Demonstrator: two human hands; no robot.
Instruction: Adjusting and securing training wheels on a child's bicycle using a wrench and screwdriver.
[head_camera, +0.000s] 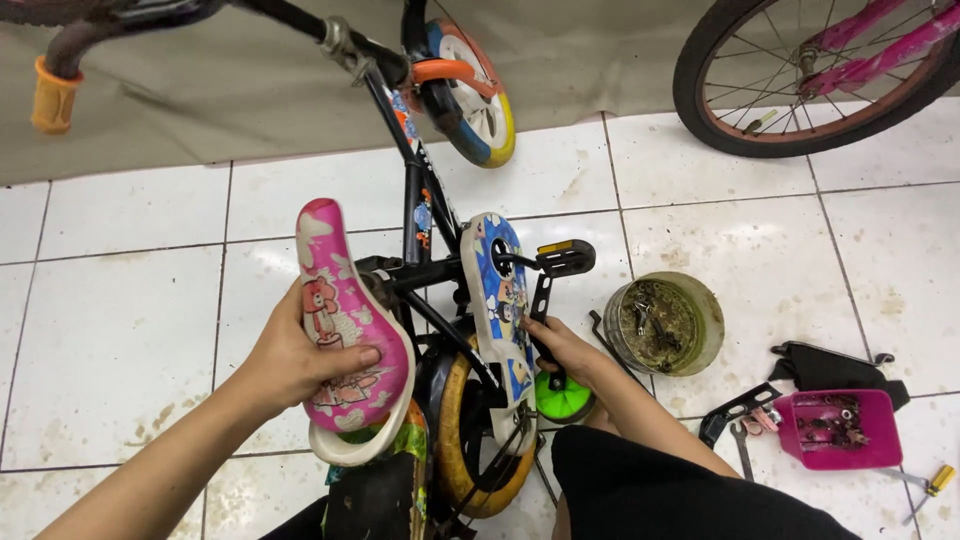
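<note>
A small children's bicycle (418, 215) stands below me with a black frame and a colourful front wheel (470, 95). My left hand (290, 360) grips its pink cartoon-printed saddle (345, 320) from the left side, thumb across the top. My right hand (560, 345) rests on the black crank arm beside the blue-and-white chain guard (500, 310), just below the black pedal (565, 258). A yellow-rimmed rear wheel (455, 440) and a green training wheel (563, 395) sit under my hands.
A round tin (665, 322) of greasy bolts stands to the right on the white tiles. Further right lie a pink tray (838, 428) of small parts, a black bracket, a spanner and a screwdriver (930, 487). A pink bicycle's wheel (800, 75) fills the top right corner.
</note>
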